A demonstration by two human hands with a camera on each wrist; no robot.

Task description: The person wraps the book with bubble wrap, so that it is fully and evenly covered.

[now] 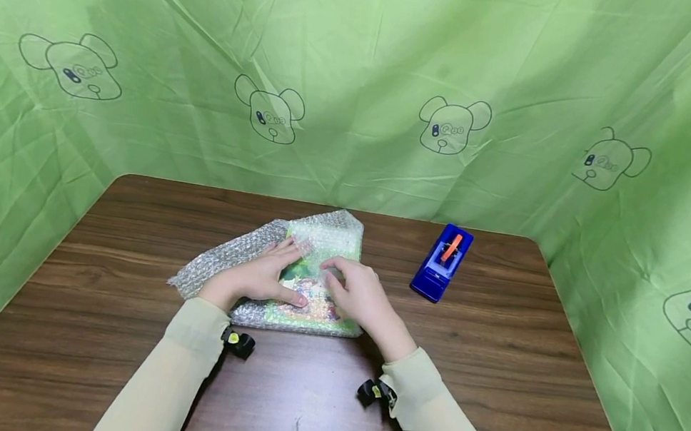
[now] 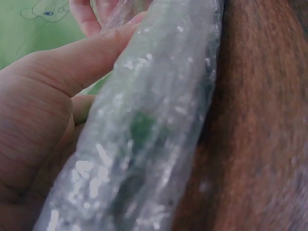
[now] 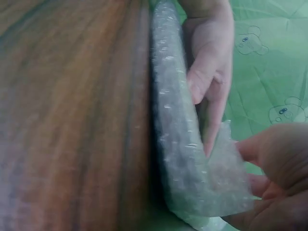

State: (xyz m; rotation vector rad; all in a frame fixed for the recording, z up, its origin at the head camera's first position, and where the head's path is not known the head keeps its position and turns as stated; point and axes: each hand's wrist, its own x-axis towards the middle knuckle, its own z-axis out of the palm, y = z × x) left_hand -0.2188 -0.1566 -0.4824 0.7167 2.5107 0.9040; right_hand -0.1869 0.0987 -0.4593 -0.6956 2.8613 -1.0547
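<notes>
Right hand (image 1: 364,295): the grip is nearly closed, thumb and fingers pinching the edge of a clear flap (image 3: 228,178) of bubble wrap (image 1: 230,255). Left hand (image 1: 261,273): the grip is spread wide, with extended fingers and thumb resting on the wrapped packet and enclosing nothing. Beneath both hands lies a flat book (image 1: 315,269) with a green, illustrated cover, seen through the wrap; it lies about midway between the side edges of the surface (image 1: 510,351), nearer the far edge. The wrap extends past the book toward the left edge, and its uppermost corner reaches close to the far edge. A blue device (image 1: 441,263) with an orange part lies well apart from the packet, toward the far right corner. Pale sleeves (image 1: 151,371) cross the near edge. Beyond the surface hangs green cloth (image 1: 367,38) printed with outlined animal heads.
</notes>
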